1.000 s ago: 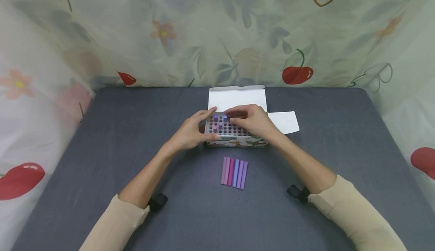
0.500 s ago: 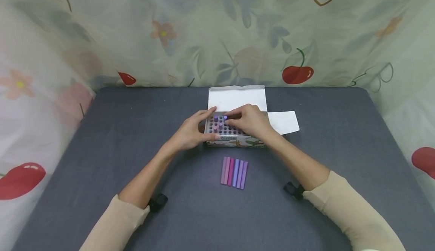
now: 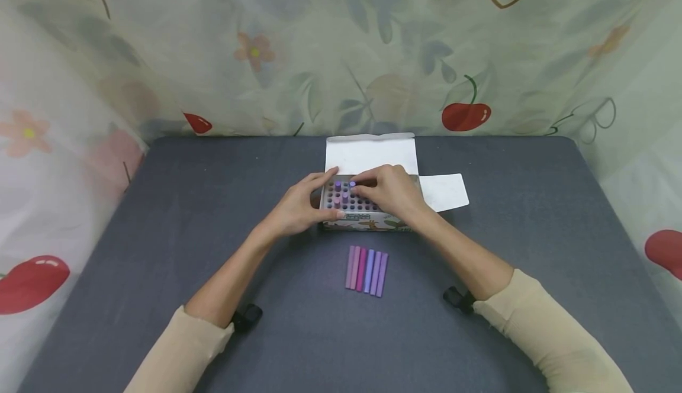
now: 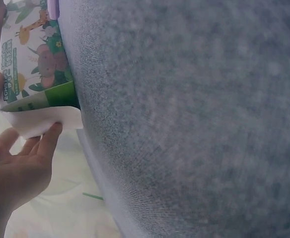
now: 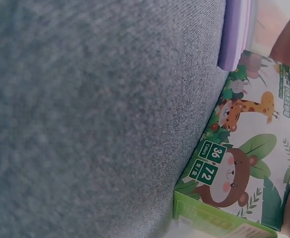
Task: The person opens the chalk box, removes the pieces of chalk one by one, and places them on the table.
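A small cardboard box [image 3: 367, 222] with cartoon animals on its front stands near the back of the table, lid up. Inside is a rack of round holes, with several pink and purple crayon-like sticks poking out on the left. My left hand [image 3: 295, 205] holds the box's left end, thumb at the front and index finger at the back corner; in the left wrist view its fingers touch a white flap [image 4: 45, 119]. My right hand [image 3: 393, 190] reaches over the rack, pinching the top of a purple crayon-like stick [image 3: 352, 184]. Its palm hides the rack's right part.
In front of the box, several pink, blue and purple sticks [image 3: 361, 270] lie side by side on the dark grey table [image 3: 256, 357]. The raised white lid [image 3: 371, 155] and a side flap [image 3: 444, 192] extend behind and right. A patterned curtain [image 3: 341, 50] hangs behind.
My right hand has moved slightly left, its fingertips coming from beside the purple stick onto its top. The left hand, box and loose row of sticks have stayed put.
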`<state>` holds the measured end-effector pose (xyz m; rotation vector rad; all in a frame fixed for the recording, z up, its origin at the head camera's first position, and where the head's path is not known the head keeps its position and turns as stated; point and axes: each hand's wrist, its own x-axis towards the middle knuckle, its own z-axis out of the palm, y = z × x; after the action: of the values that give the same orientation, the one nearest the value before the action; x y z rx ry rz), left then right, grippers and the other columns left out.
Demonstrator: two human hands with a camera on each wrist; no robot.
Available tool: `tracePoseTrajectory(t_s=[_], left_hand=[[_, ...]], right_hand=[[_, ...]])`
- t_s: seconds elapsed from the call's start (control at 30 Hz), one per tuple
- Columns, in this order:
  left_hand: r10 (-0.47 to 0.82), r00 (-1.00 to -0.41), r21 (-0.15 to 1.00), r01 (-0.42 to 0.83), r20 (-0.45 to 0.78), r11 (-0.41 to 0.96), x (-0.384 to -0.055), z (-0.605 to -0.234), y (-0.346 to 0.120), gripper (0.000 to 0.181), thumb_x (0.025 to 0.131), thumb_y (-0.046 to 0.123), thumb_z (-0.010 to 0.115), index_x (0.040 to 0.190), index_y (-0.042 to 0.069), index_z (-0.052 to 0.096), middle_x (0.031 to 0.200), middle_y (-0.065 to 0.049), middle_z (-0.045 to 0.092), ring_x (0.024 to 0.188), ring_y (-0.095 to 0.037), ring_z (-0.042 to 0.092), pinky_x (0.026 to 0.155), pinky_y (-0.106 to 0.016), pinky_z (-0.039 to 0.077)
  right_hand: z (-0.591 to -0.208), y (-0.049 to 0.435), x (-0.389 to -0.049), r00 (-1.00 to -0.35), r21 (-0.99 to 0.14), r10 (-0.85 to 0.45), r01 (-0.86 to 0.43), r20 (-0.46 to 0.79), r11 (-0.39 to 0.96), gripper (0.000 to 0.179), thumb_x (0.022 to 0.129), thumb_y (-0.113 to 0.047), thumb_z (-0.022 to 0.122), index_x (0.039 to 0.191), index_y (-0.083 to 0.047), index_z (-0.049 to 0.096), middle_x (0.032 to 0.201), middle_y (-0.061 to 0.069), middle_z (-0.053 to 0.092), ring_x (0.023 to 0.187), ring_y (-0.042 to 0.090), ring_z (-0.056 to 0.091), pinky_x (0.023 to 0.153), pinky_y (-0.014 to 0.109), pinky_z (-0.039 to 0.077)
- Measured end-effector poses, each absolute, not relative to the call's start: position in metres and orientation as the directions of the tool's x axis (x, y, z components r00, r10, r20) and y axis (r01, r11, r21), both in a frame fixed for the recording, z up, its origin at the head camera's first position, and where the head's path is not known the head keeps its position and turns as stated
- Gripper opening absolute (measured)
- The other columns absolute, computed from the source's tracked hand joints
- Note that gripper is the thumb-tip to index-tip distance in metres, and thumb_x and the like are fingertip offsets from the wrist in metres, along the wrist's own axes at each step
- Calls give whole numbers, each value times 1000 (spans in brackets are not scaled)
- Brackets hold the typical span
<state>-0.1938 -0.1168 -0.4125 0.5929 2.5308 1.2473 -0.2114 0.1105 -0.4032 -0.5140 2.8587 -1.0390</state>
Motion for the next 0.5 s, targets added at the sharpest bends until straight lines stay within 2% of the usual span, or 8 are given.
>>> tracePoseTrajectory(t_s=[0.2, 0.5], left_hand=[[469, -882, 813, 239, -48, 531, -194, -411, -117, 88, 86, 26, 80, 158, 24, 29, 149, -9, 40, 110, -25, 57, 92, -42, 51], [472, -881, 821, 238, -42, 519, -194, -413, -116, 87, 86, 24, 80, 158, 23, 30, 148, -10, 41, 110, -25, 57, 93, -41, 52]], right_hand=[[-402, 110, -209, -937, -631, -335, -320, 100, 707, 28, 93, -29, 72, 117, -16, 76, 105, 2, 75, 66, 13, 54, 58, 28, 40], [-405, 111, -206, -908, -623, -368, -408, 200, 668, 18, 97, -25, 67, 112, -16, 71, 96, 3, 76, 81, 15, 69, 66, 33, 50]])
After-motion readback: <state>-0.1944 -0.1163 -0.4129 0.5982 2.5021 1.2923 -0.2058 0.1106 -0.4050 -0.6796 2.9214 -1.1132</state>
